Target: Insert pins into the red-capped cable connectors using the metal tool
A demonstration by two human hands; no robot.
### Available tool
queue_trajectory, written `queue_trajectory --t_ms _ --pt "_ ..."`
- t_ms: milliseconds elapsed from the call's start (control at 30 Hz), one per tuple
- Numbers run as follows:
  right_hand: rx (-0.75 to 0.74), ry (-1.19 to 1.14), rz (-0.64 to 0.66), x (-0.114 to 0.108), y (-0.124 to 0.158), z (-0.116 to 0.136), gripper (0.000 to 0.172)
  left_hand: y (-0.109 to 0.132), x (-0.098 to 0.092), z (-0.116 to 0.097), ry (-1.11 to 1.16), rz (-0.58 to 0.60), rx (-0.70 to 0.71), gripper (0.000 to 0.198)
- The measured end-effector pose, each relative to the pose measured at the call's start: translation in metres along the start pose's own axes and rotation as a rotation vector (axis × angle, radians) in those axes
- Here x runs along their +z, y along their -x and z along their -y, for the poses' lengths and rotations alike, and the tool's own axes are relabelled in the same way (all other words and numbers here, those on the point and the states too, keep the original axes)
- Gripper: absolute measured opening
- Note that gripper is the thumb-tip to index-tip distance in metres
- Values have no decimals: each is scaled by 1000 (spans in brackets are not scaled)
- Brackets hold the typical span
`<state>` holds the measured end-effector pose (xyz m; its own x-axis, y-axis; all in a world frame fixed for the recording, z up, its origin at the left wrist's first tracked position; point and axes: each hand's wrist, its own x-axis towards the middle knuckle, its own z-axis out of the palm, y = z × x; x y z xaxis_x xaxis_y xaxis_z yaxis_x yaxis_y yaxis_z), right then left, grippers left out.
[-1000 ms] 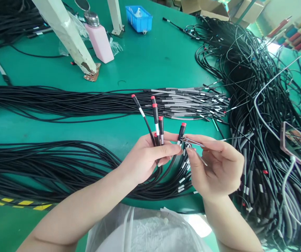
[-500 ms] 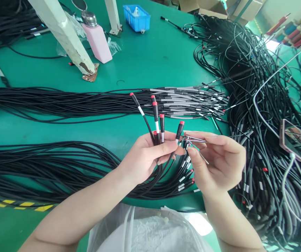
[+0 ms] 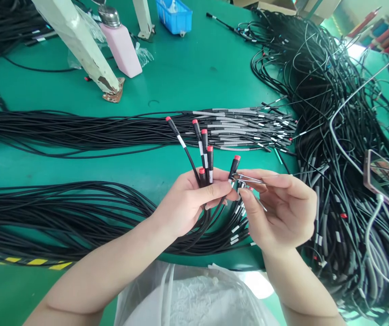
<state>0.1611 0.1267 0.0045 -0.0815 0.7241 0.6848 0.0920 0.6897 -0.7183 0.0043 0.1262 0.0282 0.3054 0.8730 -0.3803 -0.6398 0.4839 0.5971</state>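
My left hand (image 3: 189, 203) is closed around several black cables with red-capped ends (image 3: 205, 147) that stick up and fan out above the fingers. My right hand (image 3: 282, 208) pinches metal tweezers (image 3: 248, 179), whose tips meet one red-capped cable end (image 3: 235, 165) held at my left thumb. Both hands hover over the near bundle of black cables (image 3: 61, 217) on the green table (image 3: 180, 77). A second bundle with grey spring-wrapped ends (image 3: 235, 129) lies just beyond my hands.
A large tangled heap of black cables (image 3: 333, 136) fills the right side, with a phone (image 3: 381, 174) on it. At the back stand a pink dispenser bottle (image 3: 119, 40), a white post (image 3: 79, 45) and a blue bin (image 3: 175, 16). A clear plastic bag (image 3: 194, 299) sits at the near edge.
The view shifted slightly, so the table objects sit a little higher. Both hands kept their grips, with the cable ends in my left hand shifting a little.
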Motion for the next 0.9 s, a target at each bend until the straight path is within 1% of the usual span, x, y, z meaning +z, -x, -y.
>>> queue_trajectory --t_ms 167,300,400,467,500,567,633,667,767,833,867,900 --pt "0 133 -18 -2 0 1 49 -1 0 0 2 -11 -28 16" --pt "12 82 -54 -2 -1 1 46 -1 1 0 -35 -10 -41 17" --pt "64 65 -114 -2 -4 0 49 -1 0 3 -64 -61 5 18" --pt "64 98 -149 -4 -7 0 51 0 -3 5 -93 -107 29 17" --pt "52 128 -158 -5 -9 -1 48 0 -4 6 -126 -117 32 16" --pt "24 192 -155 -7 -12 -1 30 0 -7 7 -219 -96 39 16" --pt "54 233 -118 -9 -14 -1 11 0 -8 7 -272 -35 36 16" --pt "94 243 -83 -10 -14 -1 10 0 -8 7 -264 -5 29 17" --pt "232 250 9 -11 -13 -1 15 0 -6 4 -196 23 -10 20" --pt "249 201 17 -11 -12 -1 16 0 -4 3 -168 1 -23 19" --pt "240 157 7 -10 -11 -1 24 0 -4 2 -163 -10 -26 19" --pt "228 110 -6 -9 -11 0 36 0 -3 2 -159 -20 -27 18"
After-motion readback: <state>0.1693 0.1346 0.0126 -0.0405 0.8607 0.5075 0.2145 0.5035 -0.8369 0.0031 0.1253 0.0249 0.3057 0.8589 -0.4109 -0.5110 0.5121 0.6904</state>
